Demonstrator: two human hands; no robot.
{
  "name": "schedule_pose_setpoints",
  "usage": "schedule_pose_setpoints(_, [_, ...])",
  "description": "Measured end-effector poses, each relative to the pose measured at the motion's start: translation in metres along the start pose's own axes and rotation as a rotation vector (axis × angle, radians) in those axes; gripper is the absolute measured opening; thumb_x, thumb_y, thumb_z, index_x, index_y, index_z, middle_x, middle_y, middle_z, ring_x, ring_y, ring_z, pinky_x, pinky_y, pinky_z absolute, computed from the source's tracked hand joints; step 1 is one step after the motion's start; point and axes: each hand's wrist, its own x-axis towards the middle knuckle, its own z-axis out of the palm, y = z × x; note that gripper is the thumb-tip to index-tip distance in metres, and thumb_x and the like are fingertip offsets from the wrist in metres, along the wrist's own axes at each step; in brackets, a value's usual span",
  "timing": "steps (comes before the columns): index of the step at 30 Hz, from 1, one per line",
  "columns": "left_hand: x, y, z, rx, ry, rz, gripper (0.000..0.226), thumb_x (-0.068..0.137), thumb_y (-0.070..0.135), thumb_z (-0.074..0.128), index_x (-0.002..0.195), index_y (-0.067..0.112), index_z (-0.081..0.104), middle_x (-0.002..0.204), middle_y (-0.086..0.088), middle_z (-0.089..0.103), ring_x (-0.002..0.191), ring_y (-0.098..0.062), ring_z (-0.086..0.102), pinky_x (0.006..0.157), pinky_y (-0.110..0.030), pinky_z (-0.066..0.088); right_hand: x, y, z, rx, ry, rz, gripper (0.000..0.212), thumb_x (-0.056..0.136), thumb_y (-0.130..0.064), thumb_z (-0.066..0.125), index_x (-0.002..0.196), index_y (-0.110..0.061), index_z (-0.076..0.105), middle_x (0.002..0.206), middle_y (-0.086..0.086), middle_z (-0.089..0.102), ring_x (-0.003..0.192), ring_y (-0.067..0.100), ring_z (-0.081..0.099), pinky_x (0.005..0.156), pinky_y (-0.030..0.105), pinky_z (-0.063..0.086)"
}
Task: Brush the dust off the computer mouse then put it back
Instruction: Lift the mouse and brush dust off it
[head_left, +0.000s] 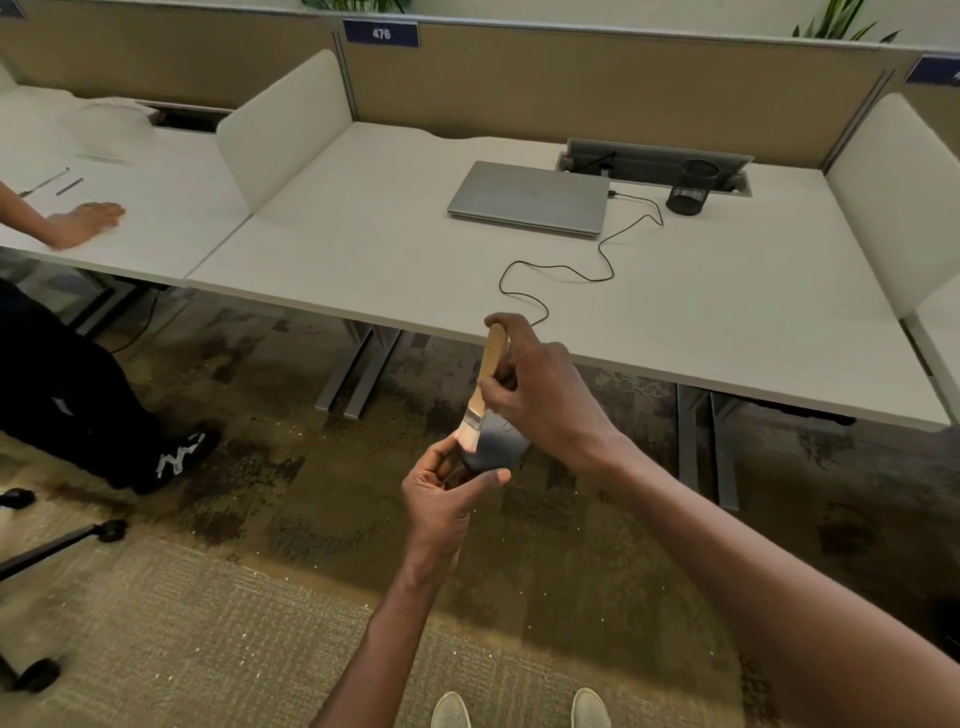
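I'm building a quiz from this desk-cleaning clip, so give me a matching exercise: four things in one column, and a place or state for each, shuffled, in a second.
Things:
1. brush
2. computer mouse
3. laptop
4. mesh pen cup

Places or states:
A. closed, lying flat on the desk
B. held in the left hand, off the desk
C. standing to the right of the laptop
D. gripped in the right hand, bristles on the mouse

Pairs: 1-D, 2-B, 3-A, 4-C
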Motion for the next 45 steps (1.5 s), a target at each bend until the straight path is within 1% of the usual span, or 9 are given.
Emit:
schedule_pose_setpoints(5, [0.000, -0.002, -0.012, 0.019, 0.009, 0.013, 0.061, 0.063, -0.011, 0.088, 0.110, 0.026, 0.076, 0.112, -0.006, 0.078, 0.106, -0.020, 0.075, 0.079, -0.025, 0.061, 0.020, 0.003, -0.003, -0.076, 0.081, 0.070, 0.061, 0.094, -0.009, 0.068, 0.148, -0.009, 0.039, 0.085, 0.010, 0.072, 0.069, 0.021, 0.069, 0.066, 0.034, 0.061])
schedule_pose_setpoints(11, [0.001, 0.001, -0.019, -0.007, 0.064, 0.027, 0.058, 0.054, 0.000, 0.091, 0.104, 0.027, 0.079, 0.110, -0.007, 0.079, 0.102, -0.018, 0.076, 0.077, -0.024, 0.061, 0.022, 0.005, -0.012, -0.156, 0.168, 0.056, 0.066, 0.093, -0.004, 0.067, 0.151, -0.006, 0.034, 0.084, 0.012, 0.071, 0.069, 0.026, 0.069, 0.068, 0.038, 0.061])
schedule_pose_setpoints(13, [0.002, 0.002, -0.019, -0.017, 0.076, 0.017, 0.059, 0.054, 0.001, 0.091, 0.106, 0.025, 0.077, 0.109, -0.007, 0.079, 0.102, -0.018, 0.076, 0.076, -0.024, 0.061, 0.019, 0.000, -0.010, -0.091, 0.176, 0.048, 0.066, 0.094, -0.007, 0.069, 0.150, -0.009, 0.034, 0.084, 0.010, 0.072, 0.069, 0.023, 0.070, 0.067, 0.036, 0.062])
schedule_pose_setpoints(19, [0.004, 0.010, -0.017, -0.013, 0.075, 0.002, 0.065, 0.057, 0.001, 0.089, 0.117, 0.014, 0.069, 0.110, -0.005, 0.079, 0.104, -0.018, 0.075, 0.078, -0.023, 0.061, -0.001, -0.012, 0.008, 0.053, 0.130, 0.037, 0.063, 0.093, -0.011, 0.071, 0.147, -0.014, 0.038, 0.081, 0.000, 0.070, 0.066, 0.004, 0.068, 0.058, 0.006, 0.050])
schedule_pose_setpoints(23, [0.005, 0.014, -0.015, -0.025, 0.094, -0.006, 0.064, 0.057, -0.002, 0.085, 0.116, 0.013, 0.067, 0.105, -0.001, 0.080, 0.101, -0.015, 0.076, 0.077, -0.022, 0.061, -0.008, 0.000, 0.002, 0.036, 0.196, 0.115, 0.062, 0.094, -0.013, 0.070, 0.146, -0.017, 0.038, 0.080, -0.001, 0.071, 0.066, 0.006, 0.069, 0.061, 0.016, 0.057])
schedule_pose_setpoints(28, [0.006, 0.020, -0.016, -0.041, 0.109, -0.008, 0.063, 0.057, -0.002, 0.082, 0.115, 0.015, 0.066, 0.102, 0.002, 0.079, 0.099, -0.012, 0.076, 0.079, -0.024, 0.062, -0.022, 0.022, -0.016, 0.002, 0.271, 0.200, 0.059, 0.094, -0.011, 0.070, 0.145, -0.014, 0.039, 0.082, 0.002, 0.070, 0.067, 0.007, 0.070, 0.065, 0.017, 0.059])
schedule_pose_setpoints(34, [0.005, 0.022, -0.012, -0.026, 0.103, -0.011, 0.064, 0.056, 0.000, 0.083, 0.117, 0.015, 0.065, 0.108, -0.001, 0.076, 0.100, -0.015, 0.075, 0.078, -0.024, 0.063, -0.035, 0.020, -0.007, 0.158, 0.257, 0.127, 0.057, 0.093, -0.013, 0.072, 0.136, -0.026, 0.038, 0.087, -0.002, 0.072, 0.073, 0.004, 0.072, 0.065, 0.017, 0.060])
schedule_pose_setpoints(37, [0.004, 0.023, -0.013, -0.017, 0.094, -0.022, 0.066, 0.056, 0.000, 0.083, 0.118, 0.014, 0.065, 0.113, -0.005, 0.074, 0.102, -0.015, 0.075, 0.080, -0.026, 0.063, -0.036, 0.028, -0.007, 0.160, 0.288, 0.152, 0.054, 0.093, -0.013, 0.071, 0.134, -0.025, 0.038, 0.088, -0.002, 0.071, 0.074, 0.004, 0.072, 0.064, 0.014, 0.058])
schedule_pose_setpoints(45, [0.000, 0.023, -0.014, 0.021, 0.044, -0.037, 0.064, 0.057, -0.002, 0.082, 0.116, 0.015, 0.065, 0.102, 0.006, 0.080, 0.099, -0.012, 0.076, 0.079, -0.024, 0.063, -0.021, 0.053, -0.032, 0.110, 0.409, 0.236, 0.055, 0.094, -0.010, 0.070, 0.138, -0.018, 0.038, 0.084, -0.001, 0.068, 0.072, 0.005, 0.070, 0.059, 0.004, 0.051])
